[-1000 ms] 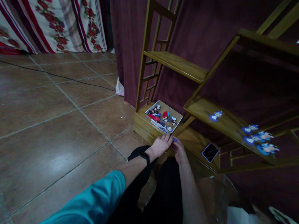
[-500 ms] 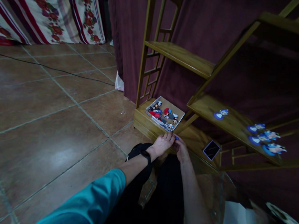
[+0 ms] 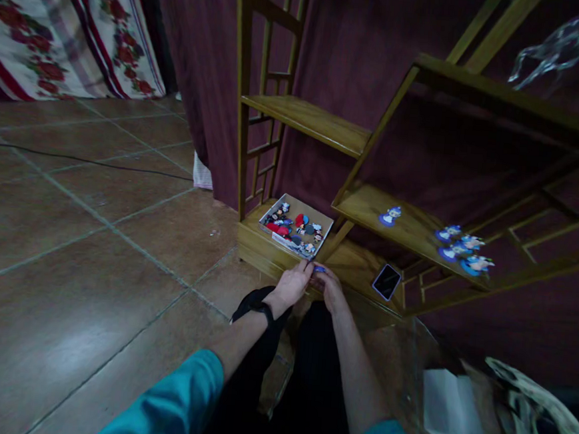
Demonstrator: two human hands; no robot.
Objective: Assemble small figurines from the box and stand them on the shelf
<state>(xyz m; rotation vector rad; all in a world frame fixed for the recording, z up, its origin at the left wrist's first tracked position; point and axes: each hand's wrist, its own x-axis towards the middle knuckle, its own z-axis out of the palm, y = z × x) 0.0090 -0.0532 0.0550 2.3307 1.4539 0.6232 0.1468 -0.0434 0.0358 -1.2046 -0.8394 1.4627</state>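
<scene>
My left hand [image 3: 291, 284] and my right hand [image 3: 328, 288] meet just in front of a shallow cardboard box [image 3: 326, 213]. Between the fingertips of the right hand shows a small blue piece [image 3: 319, 269], partly covered; its shape is hard to read. The left hand's fingers are closed against it, and whatever they grip is hidden. Inside the box lie several small toy figurines and parts, with red caps [image 3: 283, 230] and grey discs [image 3: 310, 229] among them. A figurine on a blue base [image 3: 390, 215] stands on the shelf to the right.
Several more blue-based figurines [image 3: 451, 251] are grouped farther along the wooden shelf [image 3: 408, 236]. A phone [image 3: 386, 281] lies on the lower board. A clear horse-like ornament [image 3: 553, 54] is at upper right. White paper or card [image 3: 452, 407] lies lower right; a cable [image 3: 83, 159] crosses the tiled floor.
My view has shifted right and up, so the shelf, box and hands appear farther left, and the clear ornament has come into sight. Both hands stay together around the small blue piece.
</scene>
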